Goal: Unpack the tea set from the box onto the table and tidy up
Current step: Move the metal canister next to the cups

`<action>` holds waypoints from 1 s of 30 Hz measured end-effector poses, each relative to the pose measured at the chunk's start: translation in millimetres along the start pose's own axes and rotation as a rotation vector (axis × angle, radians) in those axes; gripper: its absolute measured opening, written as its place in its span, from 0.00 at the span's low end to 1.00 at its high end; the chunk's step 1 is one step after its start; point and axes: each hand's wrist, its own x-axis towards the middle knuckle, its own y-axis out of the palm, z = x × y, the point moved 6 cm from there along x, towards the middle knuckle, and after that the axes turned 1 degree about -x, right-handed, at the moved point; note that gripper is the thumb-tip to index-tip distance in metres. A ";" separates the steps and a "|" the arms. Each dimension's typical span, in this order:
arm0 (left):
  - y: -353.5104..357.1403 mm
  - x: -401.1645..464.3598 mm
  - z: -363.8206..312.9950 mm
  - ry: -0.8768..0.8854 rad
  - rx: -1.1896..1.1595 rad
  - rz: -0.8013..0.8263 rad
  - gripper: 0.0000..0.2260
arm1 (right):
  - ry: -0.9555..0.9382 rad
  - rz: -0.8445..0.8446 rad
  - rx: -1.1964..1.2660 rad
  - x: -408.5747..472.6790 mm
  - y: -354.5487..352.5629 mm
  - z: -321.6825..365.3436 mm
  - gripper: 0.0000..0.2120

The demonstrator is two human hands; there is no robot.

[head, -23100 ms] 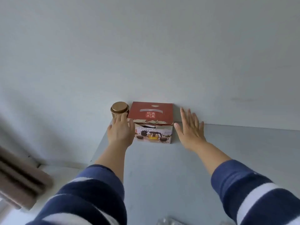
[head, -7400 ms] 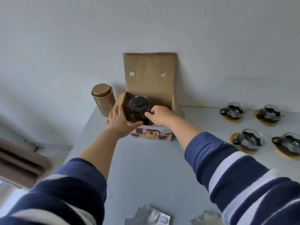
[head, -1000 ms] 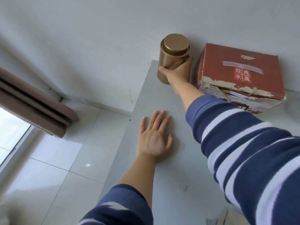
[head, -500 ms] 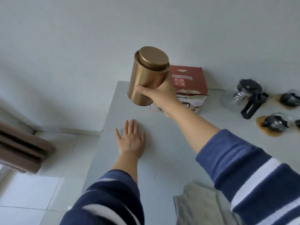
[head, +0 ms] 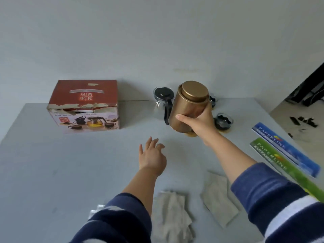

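My right hand grips a gold tin canister with a round lid, held tilted in the air above the grey table. Behind the tin stands a glass teapot with a black lid and handle, partly hidden. A glass cup on a yellow coaster sits right of my hand; another cup peeks out behind the tin. The closed red tea set box rests at the back left against the wall. My left hand hovers open over the table's middle, fingers spread.
Two grey folded cloths lie near the front edge. Green and blue paper reams lie at the table's right side. Dark items lie on the floor beyond the right edge.
My right hand has carried the gold tin rightward from beside the box to in front of the teapot. My left hand has lifted off the table and shifted right.
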 end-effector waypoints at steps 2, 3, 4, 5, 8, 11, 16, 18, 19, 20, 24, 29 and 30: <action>21.2 10.9 -30.3 -0.048 -0.024 0.003 0.21 | 0.019 -0.043 -0.026 24.0 -47.2 -18.0 0.46; 31.1 16.4 -43.0 -0.078 -0.036 0.001 0.22 | 0.027 -0.061 -0.037 36.8 -69.6 -25.9 0.45; 40.3 22.6 -53.7 -0.114 -0.050 -0.006 0.23 | 0.032 -0.074 -0.044 49.7 -90.4 -32.9 0.44; 48.6 28.7 -62.4 -0.155 -0.065 -0.022 0.24 | 0.031 -0.085 -0.058 63.6 -110.0 -38.9 0.44; 70.5 47.1 -80.9 -0.253 -0.076 -0.084 0.25 | 0.020 -0.138 -0.081 105.9 -162.7 -53.6 0.45; 84.1 52.8 -87.2 -0.273 -0.043 -0.163 0.24 | 0.027 -0.183 -0.078 146.2 -196.4 -68.3 0.44; 89.3 56.8 -87.4 -0.277 0.039 -0.279 0.23 | 0.092 -0.220 -0.080 206.6 -218.7 -106.9 0.45; 91.3 59.8 -86.9 -0.289 0.059 -0.311 0.23 | 0.127 -0.203 -0.083 225.3 -218.7 -125.6 0.45; 92.0 61.0 -86.7 -0.296 0.070 -0.320 0.23 | 0.143 -0.191 -0.082 232.9 -217.3 -134.8 0.45; 92.7 61.9 -86.6 -0.303 0.084 -0.323 0.24 | 0.156 -0.180 -0.082 240.3 -215.6 -144.3 0.46; 91.8 62.7 -88.5 -0.325 0.125 -0.339 0.24 | 0.191 -0.162 -0.076 263.0 -205.2 -172.1 0.48; 91.0 64.5 -90.7 -0.331 0.162 -0.345 0.25 | 0.180 -0.160 -0.022 290.3 -193.0 -175.2 0.50; 90.8 64.8 -90.8 -0.332 0.164 -0.348 0.25 | 0.167 -0.164 -0.004 297.1 -191.6 -173.4 0.51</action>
